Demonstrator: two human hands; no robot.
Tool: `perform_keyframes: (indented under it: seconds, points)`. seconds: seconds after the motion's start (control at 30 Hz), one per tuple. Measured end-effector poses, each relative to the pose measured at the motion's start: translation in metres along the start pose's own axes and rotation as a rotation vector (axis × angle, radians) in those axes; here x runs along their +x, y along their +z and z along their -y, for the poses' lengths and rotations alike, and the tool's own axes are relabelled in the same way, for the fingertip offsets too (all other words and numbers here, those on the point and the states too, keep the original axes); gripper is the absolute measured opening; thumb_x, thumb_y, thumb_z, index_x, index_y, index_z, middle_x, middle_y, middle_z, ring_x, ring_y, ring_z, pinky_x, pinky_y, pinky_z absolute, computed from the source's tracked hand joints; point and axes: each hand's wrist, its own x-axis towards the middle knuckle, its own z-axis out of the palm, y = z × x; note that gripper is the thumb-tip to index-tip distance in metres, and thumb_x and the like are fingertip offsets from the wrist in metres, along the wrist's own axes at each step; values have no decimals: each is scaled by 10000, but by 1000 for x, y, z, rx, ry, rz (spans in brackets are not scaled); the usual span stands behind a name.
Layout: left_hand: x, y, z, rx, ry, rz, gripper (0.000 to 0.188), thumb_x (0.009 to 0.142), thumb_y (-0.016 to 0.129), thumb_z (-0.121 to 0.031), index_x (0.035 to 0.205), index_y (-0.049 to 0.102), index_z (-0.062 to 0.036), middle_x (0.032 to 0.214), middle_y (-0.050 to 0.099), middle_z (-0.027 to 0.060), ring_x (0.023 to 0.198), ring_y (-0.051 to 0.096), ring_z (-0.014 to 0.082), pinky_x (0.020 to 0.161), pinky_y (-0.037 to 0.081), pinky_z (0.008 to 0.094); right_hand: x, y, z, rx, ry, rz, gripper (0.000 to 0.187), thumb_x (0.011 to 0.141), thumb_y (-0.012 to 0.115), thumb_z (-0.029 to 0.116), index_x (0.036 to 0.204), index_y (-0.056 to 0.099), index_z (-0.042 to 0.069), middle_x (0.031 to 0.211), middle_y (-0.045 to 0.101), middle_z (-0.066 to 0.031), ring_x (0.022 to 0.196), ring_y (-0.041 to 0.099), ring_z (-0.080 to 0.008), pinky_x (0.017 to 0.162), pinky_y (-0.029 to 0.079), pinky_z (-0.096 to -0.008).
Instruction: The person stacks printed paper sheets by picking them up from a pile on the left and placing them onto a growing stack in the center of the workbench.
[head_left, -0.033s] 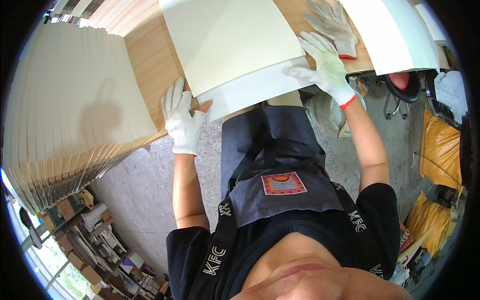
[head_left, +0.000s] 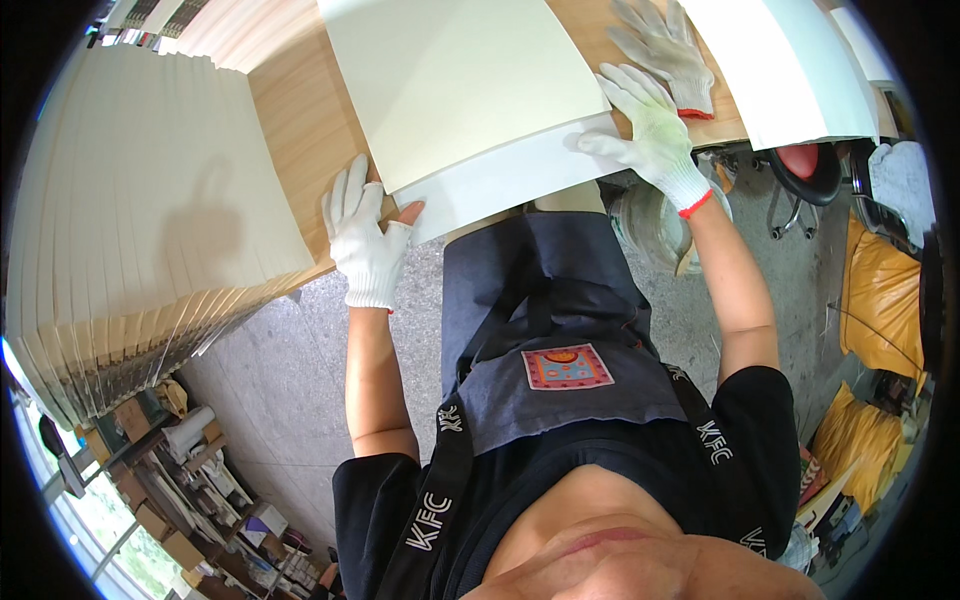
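Observation:
A cream sheet (head_left: 465, 80) lies on the wooden table in front of me, over a white sheet (head_left: 505, 178) whose near strip shows and reaches the table's front edge. My left hand (head_left: 365, 230), in a white knit glove with a bare thumb tip, is at the left near corner of the sheets, fingers stretched out on the wood and thumb by the white sheet's edge. At the right near corner, my right hand (head_left: 650, 140) rests with fingers spread, its thumb on the white sheet. A greenish stain marks that glove's back. Neither hand grips anything.
Tall stacked paper (head_left: 130, 180) fills the table's left side. A spare glove (head_left: 665, 55) lies beyond my right hand, left of a white paper stack (head_left: 785, 70). Below the table's right edge are a bucket (head_left: 640, 225) and a wheeled stool (head_left: 805, 175); yellow bags (head_left: 880, 300) lie farther right.

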Motion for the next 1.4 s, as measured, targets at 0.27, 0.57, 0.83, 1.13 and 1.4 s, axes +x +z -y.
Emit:
perform_keyframes:
  seconds: [0.27, 0.57, 0.83, 1.13, 1.4]
  points:
    - [-2, 4, 5, 8, 20, -12, 577, 748, 790, -373, 1144, 648, 22, 1426, 523, 175, 1327, 448, 370, 1137, 297, 491, 1, -3, 1, 38, 21, 30, 867, 763, 693, 671, 1380, 565, 76, 1483, 492, -103, 1426, 374, -278, 1198, 248, -429]
    - [-1, 5, 6, 33, 42, -37, 516, 721, 821, -355, 1051, 655, 6, 1399, 543, 172, 1310, 463, 362, 1122, 309, 499, 2, -7, 10, 42, 66, 54, 872, 761, 700, 656, 1386, 557, 65, 1495, 472, -115, 1431, 357, -282, 1190, 250, -417]
    - [13, -18, -25, -60, 143, 9, 726, 604, 890, -227, 1261, 609, -96, 1323, 577, 92, 1215, 522, 337, 1009, 457, 429, 0, -2, 3, 44, 53, 11, 858, 754, 720, 642, 1368, 561, 64, 1488, 475, -109, 1420, 373, -288, 1183, 272, -422]
    - [29, -27, -48, -64, 181, 193, 732, 526, 916, -246, 1195, 635, -152, 1117, 649, 33, 1067, 604, 291, 886, 524, 396, 0, -7, 4, 175, 3, -69, 738, 827, 667, 606, 1354, 574, 98, 1461, 493, -99, 1393, 400, -285, 1163, 297, -421]
    - [38, -29, -53, 59, 302, 192, 360, 781, 741, -177, 1138, 700, -154, 1065, 692, 76, 972, 660, 266, 830, 534, 368, 61, -44, 27, -11, -449, 334, 385, 969, 514, 445, 1105, 698, 136, 922, 688, -68, 901, 630, -322, 825, 482, -434]
